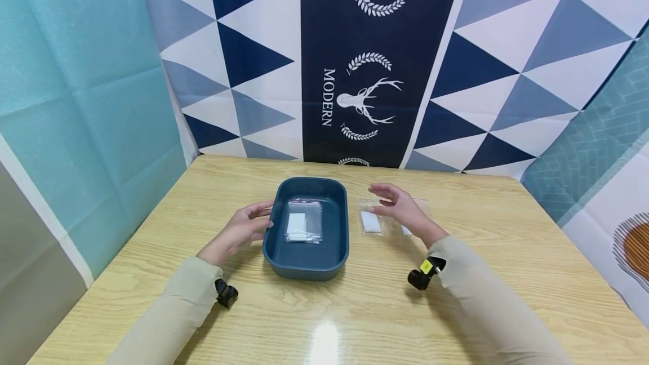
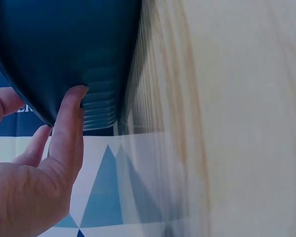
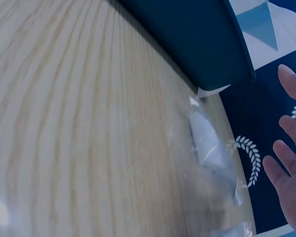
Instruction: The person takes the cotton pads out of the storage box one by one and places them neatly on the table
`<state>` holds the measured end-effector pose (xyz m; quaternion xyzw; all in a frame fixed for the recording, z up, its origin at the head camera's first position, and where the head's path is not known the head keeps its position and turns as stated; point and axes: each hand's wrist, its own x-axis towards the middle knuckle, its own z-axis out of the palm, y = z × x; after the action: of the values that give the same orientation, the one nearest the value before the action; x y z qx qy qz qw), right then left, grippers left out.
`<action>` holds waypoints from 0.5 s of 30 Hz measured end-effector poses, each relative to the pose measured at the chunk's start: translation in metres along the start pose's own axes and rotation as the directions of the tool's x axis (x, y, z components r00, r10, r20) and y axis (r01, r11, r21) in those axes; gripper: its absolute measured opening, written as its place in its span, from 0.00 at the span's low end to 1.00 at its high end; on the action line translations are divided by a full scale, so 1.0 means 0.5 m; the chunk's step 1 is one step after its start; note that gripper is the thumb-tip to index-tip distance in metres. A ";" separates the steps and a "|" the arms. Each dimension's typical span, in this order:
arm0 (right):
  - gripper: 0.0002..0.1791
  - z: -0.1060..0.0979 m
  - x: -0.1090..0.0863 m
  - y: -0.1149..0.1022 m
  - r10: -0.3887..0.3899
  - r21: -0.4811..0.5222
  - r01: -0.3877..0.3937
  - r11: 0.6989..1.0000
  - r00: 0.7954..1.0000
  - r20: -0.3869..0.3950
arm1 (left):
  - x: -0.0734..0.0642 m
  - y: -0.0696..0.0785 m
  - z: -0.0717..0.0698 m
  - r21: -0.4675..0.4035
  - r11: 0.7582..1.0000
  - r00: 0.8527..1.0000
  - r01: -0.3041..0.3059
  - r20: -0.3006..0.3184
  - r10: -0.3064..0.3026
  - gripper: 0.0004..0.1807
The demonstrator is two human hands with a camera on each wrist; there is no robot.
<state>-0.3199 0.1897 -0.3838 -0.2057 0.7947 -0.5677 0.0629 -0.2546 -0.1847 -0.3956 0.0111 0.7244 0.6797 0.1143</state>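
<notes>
A dark blue rectangular bin (image 1: 306, 263) stands upright near the middle of the table. Inside it lie several clear plastic bags (image 1: 304, 221) with white contents, stacked together. My left hand (image 1: 243, 230) touches the bin's left side, its fingers extended against the outer wall; the left wrist view shows fingertips (image 2: 76, 91) on the ribbed surface. Right of the bin, two clear bags lie on the table; one holds a white packet (image 1: 371, 222), and the other is partly hidden under my right hand (image 1: 403, 210). That hand hovers over them, fingers loosely spread and holding nothing.
The light wooden table (image 1: 284, 320) runs back to a patterned cloth (image 1: 253, 61) hanging behind it. A teal cloth (image 1: 86, 100) hangs along the left side. Small black cameras (image 1: 419, 279) are strapped to both wrists.
</notes>
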 end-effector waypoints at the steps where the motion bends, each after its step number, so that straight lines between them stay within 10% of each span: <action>1: 0.31 0.003 0.002 -0.003 -0.002 0.001 0.002 1.000 1.000 0.000 | -0.001 0.000 0.000 -0.002 1.000 1.000 0.000 0.000 0.000 0.30; 15: 0.32 0.038 0.015 -0.078 0.018 0.020 -0.018 1.000 1.000 0.009 | -0.004 0.004 0.003 -0.005 1.000 1.000 0.002 -0.008 -0.002 0.30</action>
<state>-0.3107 0.1595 -0.3530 -0.2005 0.7905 -0.5741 0.0738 -0.2525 -0.1835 -0.3935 0.0071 0.7234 0.6813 0.1120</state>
